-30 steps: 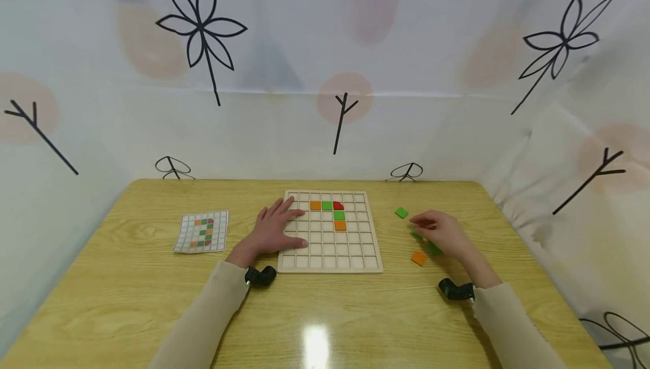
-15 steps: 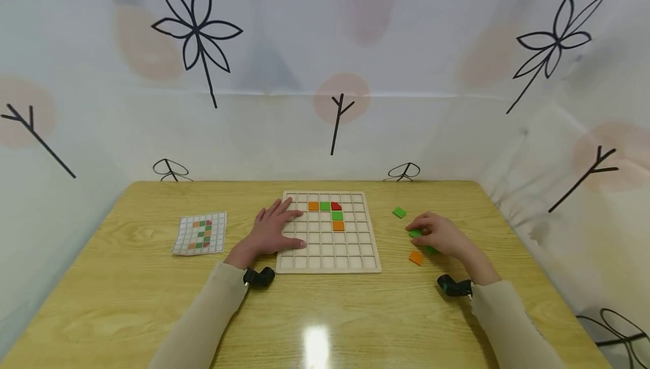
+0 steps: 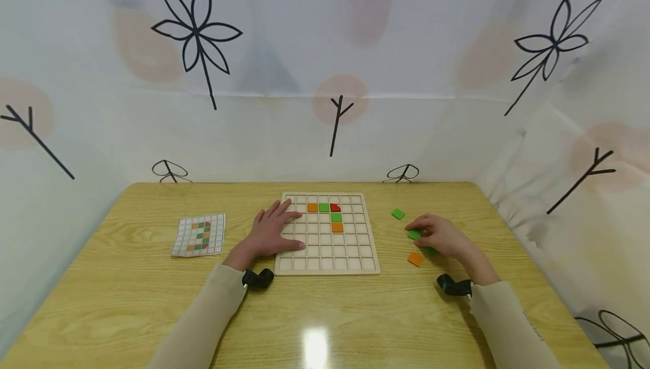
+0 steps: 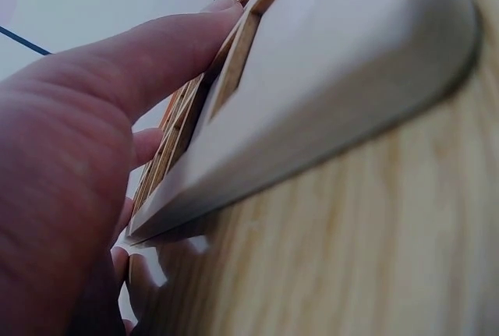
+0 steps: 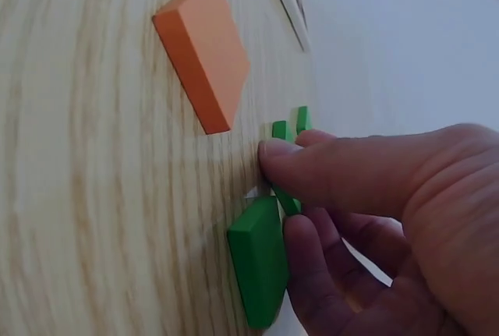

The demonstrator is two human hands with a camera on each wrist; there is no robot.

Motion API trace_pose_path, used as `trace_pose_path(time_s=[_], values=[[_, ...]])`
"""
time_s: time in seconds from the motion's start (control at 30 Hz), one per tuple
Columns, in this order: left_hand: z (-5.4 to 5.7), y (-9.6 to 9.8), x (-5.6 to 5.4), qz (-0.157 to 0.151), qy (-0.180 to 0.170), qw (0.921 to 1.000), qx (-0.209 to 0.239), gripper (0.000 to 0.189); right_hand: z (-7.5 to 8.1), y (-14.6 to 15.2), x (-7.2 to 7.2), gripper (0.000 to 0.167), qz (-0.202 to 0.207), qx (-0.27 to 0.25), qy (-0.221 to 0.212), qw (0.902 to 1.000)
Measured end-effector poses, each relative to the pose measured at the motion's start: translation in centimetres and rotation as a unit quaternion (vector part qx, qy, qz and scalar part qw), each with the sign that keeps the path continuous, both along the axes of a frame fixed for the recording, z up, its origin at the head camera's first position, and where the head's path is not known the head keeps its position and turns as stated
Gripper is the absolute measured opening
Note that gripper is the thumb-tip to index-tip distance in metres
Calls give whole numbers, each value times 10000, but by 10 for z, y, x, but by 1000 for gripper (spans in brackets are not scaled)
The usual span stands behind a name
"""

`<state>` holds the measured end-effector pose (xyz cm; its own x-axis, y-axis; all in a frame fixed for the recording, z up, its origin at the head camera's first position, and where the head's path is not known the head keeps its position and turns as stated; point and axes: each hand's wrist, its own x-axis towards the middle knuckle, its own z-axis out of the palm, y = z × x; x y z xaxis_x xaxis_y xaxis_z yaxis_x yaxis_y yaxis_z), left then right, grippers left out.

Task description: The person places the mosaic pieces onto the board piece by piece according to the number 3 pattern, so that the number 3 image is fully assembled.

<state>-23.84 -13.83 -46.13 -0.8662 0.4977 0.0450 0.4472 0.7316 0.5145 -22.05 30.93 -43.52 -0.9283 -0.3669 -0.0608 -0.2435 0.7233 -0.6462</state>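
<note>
My left hand point(image 3: 271, 231) rests with spread fingers on the left side of a wooden grid board point(image 3: 352, 264). In the left wrist view the thumb point(image 4: 171, 51) lies over the board's edge. On the board sit two orange tiles, two green tiles and a red tile point(image 3: 335, 207) with a rounded corner. Right of the board, my right hand point(image 3: 443, 235) pinches a green tile point(image 3: 413, 234) between thumb and fingers, low at the tabletop. The right wrist view shows another green tile point(image 5: 257, 266) just beside the fingers; the thumb partly hides the pinched one.
An orange tile point(image 3: 415, 259) lies in front of the right hand, and a green tile point(image 3: 398, 214) lies beyond it. At the left, a printed grid card point(image 3: 199, 235) shows a coloured pattern. A patterned cloth point(image 3: 284, 132) hangs behind the table.
My right hand has lowered its fingers round the green tile, moving slightly left. The left hand stays on the board. The head view has shifted slightly.
</note>
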Motion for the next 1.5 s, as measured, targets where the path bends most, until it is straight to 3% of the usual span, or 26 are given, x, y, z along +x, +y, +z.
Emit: trace_pose_path(time_s=[0.2,0.53,1.0,1.5], values=[[-1,-1,0,-1,-17,10000,13,75,0,-3,0,36,-279,-163,-182,9993],[-4,-2,-2,-1,30,10000,55,76,-1,-7,-2,34,-487,135,-119,9986],[-4,-1,-2,10,15,10000,60,76,2,-4,0,34,-457,39,40,9989],[-6,-1,-2,4,-21,10000,-25,76,5,-28,4,30,-285,-187,545,9979]])
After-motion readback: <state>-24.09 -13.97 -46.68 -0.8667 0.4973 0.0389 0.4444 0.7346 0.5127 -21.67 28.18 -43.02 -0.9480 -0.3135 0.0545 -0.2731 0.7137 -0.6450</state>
